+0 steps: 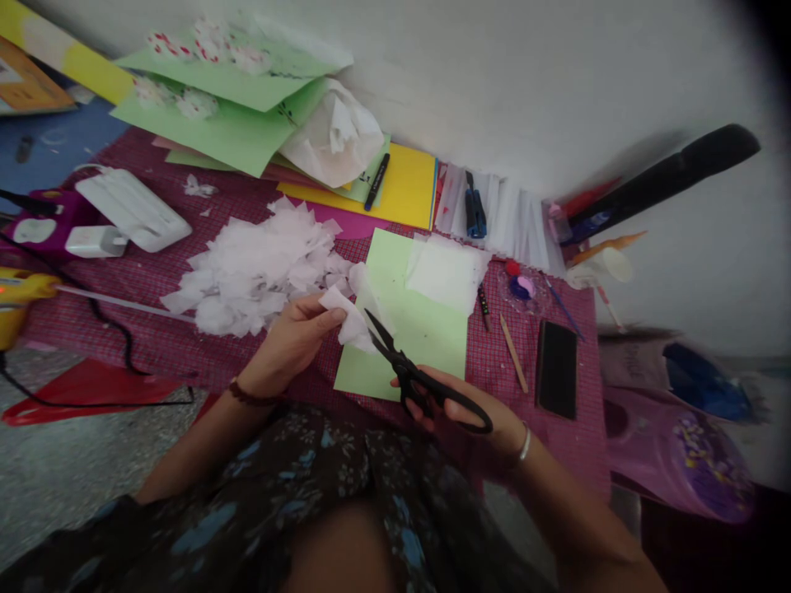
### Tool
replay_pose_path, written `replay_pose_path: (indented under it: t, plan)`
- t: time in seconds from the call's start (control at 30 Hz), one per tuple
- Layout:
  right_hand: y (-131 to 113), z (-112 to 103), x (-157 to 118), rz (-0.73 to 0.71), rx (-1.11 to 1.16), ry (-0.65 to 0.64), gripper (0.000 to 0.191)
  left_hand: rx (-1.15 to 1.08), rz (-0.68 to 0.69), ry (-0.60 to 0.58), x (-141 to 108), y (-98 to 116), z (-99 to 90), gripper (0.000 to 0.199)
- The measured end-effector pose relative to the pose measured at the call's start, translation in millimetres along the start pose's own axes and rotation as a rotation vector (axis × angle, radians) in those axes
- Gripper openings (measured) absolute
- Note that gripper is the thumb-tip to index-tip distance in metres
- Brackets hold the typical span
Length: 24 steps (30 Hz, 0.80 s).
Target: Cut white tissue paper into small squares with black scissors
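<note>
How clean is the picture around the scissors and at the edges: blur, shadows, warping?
Head view: dull, soft light, scissors readable, no strong glare; head view, right side: faint shadow on the wall beside the long black object, outer edge stretched and smeared, corners black.

Craft corner; home or small workshop, can't tell which. Table under checked cloth [154,348], set by plain pale wall [494,91]. Evidence: left hand [293,339] pinches paper [349,321], right hand [461,402] on scissors [404,366]. Just beyond left hand: heap of white cutouts [253,268]. Farther out: green sheets [210,128] with white-and-red puffs [213,43], marker [377,181]. Well left of it: glue gun [20,296], purple power strip [46,221]. Between hands and slightly beyond: green card [426,338]. Right of right hand: wooden stick [514,352], phone [557,369]. Beyond it, near wall: cutter [475,212]. Lower left of left hand: speckled floor [55,478], red bag [92,394].
</note>
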State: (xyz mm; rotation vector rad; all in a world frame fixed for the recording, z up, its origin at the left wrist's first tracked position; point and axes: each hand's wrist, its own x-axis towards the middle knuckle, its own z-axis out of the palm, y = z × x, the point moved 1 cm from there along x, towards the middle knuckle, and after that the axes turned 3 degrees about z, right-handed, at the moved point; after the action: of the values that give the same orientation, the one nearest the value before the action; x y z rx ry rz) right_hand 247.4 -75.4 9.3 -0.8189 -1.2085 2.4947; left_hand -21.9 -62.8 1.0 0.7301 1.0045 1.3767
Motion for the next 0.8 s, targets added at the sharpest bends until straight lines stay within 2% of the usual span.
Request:
replay_pose_path:
  t: [0.1, 0.2, 0.37, 0.6, 0.8]
  plan:
    - [0.0, -0.4, 1.1, 0.017, -0.02, -0.012, 0.062, 0.013, -0.029, -0.004, -0.2, -3.2, 0.7, 0.016]
    - [1.2, 0.6, 2.3, 0.008, -0.018, -0.002, 0.068, 0.023, -0.06, 0.01, -0.9, -4.5, 1.0, 0.016]
    - [5.9, 5.4, 1.4, -0.015, 0.029, 0.047, 0.069, -0.004, -0.021, 0.03, -2.3, 1.9, 1.4, 0.013]
    - [8.5, 14.6, -4.4, -0.025, 0.098, 0.13, 0.069, 0.017, -0.054, -0.046, -2.3, 0.2, 1.9, 0.016]
    - [5.0, 8.7, 0.3, 0.017, 0.057, 0.068, 0.069, 0.141, -0.015, -0.037, -2.3, -2.8, -2.0, 0.012]
